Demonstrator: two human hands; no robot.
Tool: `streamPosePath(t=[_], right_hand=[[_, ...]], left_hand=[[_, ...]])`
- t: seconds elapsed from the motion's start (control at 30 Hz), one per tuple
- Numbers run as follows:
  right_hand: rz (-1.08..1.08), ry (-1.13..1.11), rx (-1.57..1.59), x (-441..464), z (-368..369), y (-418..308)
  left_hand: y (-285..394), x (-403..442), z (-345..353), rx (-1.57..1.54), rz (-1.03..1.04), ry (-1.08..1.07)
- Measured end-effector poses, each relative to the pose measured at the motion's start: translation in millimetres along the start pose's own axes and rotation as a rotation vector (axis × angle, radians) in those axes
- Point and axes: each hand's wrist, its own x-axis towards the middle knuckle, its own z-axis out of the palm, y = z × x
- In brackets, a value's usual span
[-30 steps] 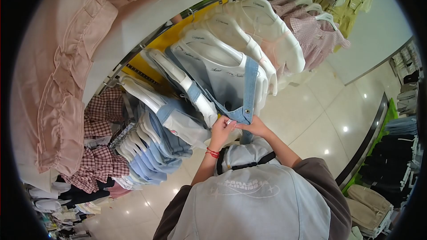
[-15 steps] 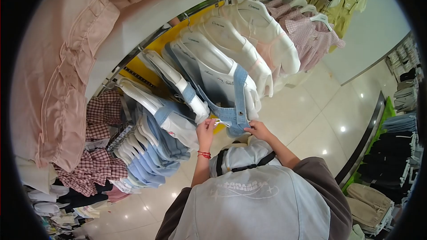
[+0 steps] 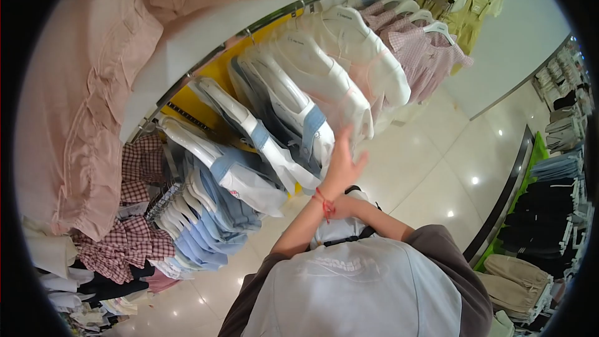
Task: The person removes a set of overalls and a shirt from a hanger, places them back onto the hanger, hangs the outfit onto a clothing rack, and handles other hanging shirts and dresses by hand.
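My left hand (image 3: 341,161), with a red string bracelet (image 3: 325,206) on its wrist, is raised with fingers and thumb apart, slightly blurred. It is nearest to a white top with a denim strap (image 3: 315,126) on a hanger, and to the white tops (image 3: 359,112) hanging beyond. I cannot tell whether it touches them. My right hand (image 3: 344,208) is low, in front of my body, beside the left wrist. The left forearm and bracelet cover part of it, and its fingers are hidden.
A curved metal rail (image 3: 243,34) carries more clothes, including a pink checked dress (image 3: 418,56). Plaid garments (image 3: 128,237) and blue shirts (image 3: 206,237) hang lower left. A pink ruffled garment (image 3: 81,118) fills the upper left. Folded trousers (image 3: 536,212) lie on the right shelf.
My left hand has moved right and up, letting go of the white tag-like strip. My right hand has left the denim garment and drawn back toward my body. The denim garment is turned edge-on.
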Motion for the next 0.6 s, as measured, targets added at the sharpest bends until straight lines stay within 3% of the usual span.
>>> streamPosePath(t=[0.03,0.07,0.17,0.27,0.37,0.4,0.5,0.6], right_hand=[[0.09,-0.141,-0.05,0.9,3.1,13.3],[0.101,-0.085,0.043,-5.6,-7.0,6.7],[0.19,0.114,0.226,-23.4,-23.5,-1.5],[0.322,0.259,0.343,-32.1,-29.4,7.0],[0.307,0.395,0.348,-32.8,-43.2,11.9],[0.307,0.455,0.35,-30.2,-48.6,13.2],[0.286,0.581,0.335,-16.0,-64.2,17.0],[0.225,0.674,0.261,10.2,-83.4,25.6]], left_hand=[[-32.6,5.3,10.3,-0.021,-0.108,0.077],[-63.9,12.0,19.5,-0.044,-0.214,0.151],[-142.4,34.1,22.8,0.138,-0.195,0.319],[-118.9,61.3,1.4,0.264,-0.173,0.245],[-135.1,71.9,-7.3,0.343,-0.235,0.131],[-143.1,70.5,-11.0,0.46,-0.136,0.093],[-151.6,62.1,-16.5,0.335,-0.039,-0.041],[-157.3,48.5,-19.6,0.337,-0.072,0.117]])
